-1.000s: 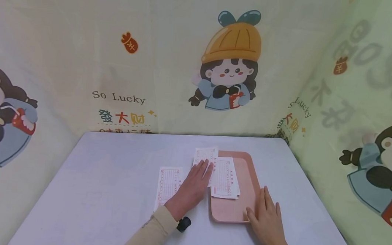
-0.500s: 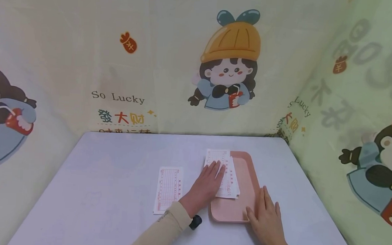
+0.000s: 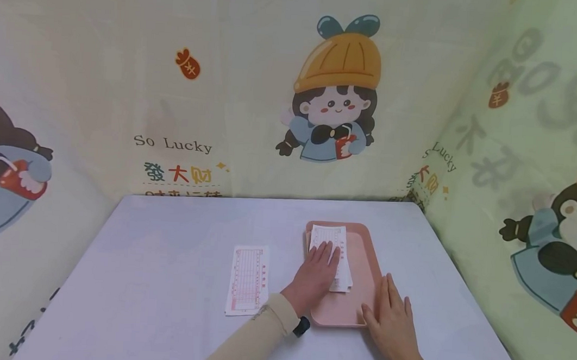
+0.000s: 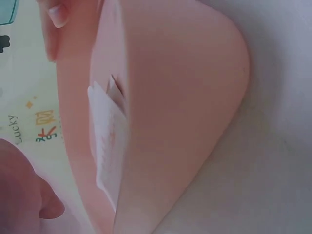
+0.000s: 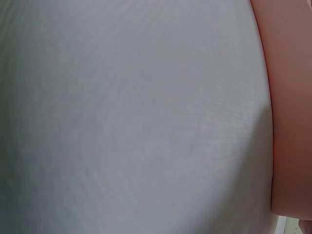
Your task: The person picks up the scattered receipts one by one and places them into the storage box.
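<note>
Straight fingers of my left hand (image 3: 314,271) rest on printed paper slips (image 3: 328,234) with red ruled lines, stacked in the left half of a pink tray (image 3: 347,312). That hand covers the lower left of the top slip. In the left wrist view, the slips (image 4: 108,141) show beyond the tray's side wall (image 4: 185,83). My right hand (image 3: 395,319) lies at the tray's lower right edge, fingers extended along the rim and thumb over the corner. The right wrist view shows mostly tabletop, with the tray's wall (image 5: 295,122) at the right.
Left of the tray, another red-printed slip or stack of slips (image 3: 249,281) lies on the white table (image 3: 167,260). Behind the table hangs a cloth (image 3: 254,91) with cartoon prints, and a similar cloth (image 3: 487,212) lines the right side.
My left hand has slid right, carrying a slip from across the tray's left edge onto the slips inside. The right hand has stayed at the tray's edge.
</note>
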`<state>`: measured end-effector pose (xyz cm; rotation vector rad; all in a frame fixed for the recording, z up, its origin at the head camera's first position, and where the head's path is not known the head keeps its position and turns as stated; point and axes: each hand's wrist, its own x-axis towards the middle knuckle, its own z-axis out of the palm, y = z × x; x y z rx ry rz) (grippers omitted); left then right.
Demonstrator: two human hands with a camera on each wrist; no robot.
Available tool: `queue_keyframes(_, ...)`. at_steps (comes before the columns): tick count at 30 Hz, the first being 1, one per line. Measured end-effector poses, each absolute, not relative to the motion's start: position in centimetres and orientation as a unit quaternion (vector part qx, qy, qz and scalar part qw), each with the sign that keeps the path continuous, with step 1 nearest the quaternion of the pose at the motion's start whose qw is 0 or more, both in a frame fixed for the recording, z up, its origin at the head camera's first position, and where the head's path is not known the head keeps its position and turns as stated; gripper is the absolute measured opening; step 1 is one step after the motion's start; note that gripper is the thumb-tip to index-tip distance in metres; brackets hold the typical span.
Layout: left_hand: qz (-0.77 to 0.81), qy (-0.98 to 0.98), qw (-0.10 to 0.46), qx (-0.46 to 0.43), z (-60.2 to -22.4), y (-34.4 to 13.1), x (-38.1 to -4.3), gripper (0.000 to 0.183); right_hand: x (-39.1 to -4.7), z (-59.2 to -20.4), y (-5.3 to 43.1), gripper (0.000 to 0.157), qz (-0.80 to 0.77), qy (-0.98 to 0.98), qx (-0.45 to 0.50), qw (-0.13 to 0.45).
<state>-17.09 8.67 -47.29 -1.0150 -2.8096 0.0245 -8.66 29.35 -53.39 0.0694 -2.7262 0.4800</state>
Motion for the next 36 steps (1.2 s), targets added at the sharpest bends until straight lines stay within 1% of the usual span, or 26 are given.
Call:
queue_keyframes(4,0.018,-0.933,0.108,-0.342,-47.4,8.7,-17.0,0.045,-8.7,-53.1,29.2,0.083,0.166,-0.968,0.025,0.185)
queue_keyframes(10,0.025,-0.934,0.128,-0.332,-47.5,8.8,-17.1,0.041,-8.8,-52.9,29.0,0.083,0.168,-0.968,0.025,0.185)
queue_keyframes(13,0.017,-0.934,0.147,-0.324,-47.9,8.9,-17.3,0.038,-8.8,-52.7,28.9,0.083,0.166,-0.969,0.023,0.184)
queue_keyframes(16,0.007,-0.937,0.142,-0.318,-48.3,9.0,-17.4,0.039,-8.8,-52.7,28.8,0.084,0.167,-0.969,0.022,0.181)
queue_keyframes(18,-0.001,-0.941,0.129,-0.314,-48.4,9.1,-17.5,0.044,-8.7,-52.7,28.8,0.084,0.171,-0.969,0.023,0.179)
queue_keyframes(23,-0.032,-0.949,0.073,-0.304,-48.3,9.1,-17.4,0.078,-8.8,-52.6,28.7,0.084,0.178,-0.968,0.026,0.176)
queue_keyframes(25,-0.04,-0.95,0.055,-0.306,-48.1,9.0,-17.4,0.086,-8.8,-52.7,28.7,0.085,0.178,-0.969,0.025,0.172)
queue_keyframes(28,-0.04,-0.947,0.044,-0.316,-48.0,8.7,-17.5,0.091,-8.6,-52.5,28.9,0.085,0.18,-0.97,0.019,0.16)
queue_keyframes(31,-0.041,-0.944,0.047,-0.325,-48.0,8.2,-17.5,0.092,-8.4,-52.2,29.1,0.084,0.186,-0.971,0.014,0.146)
queue_keyframes(36,-0.06,-0.94,0.059,-0.33,-47.7,6.9,-17.3,0.092,-8.2,-51.7,29.5,0.082,0.189,-0.97,0.013,0.151)
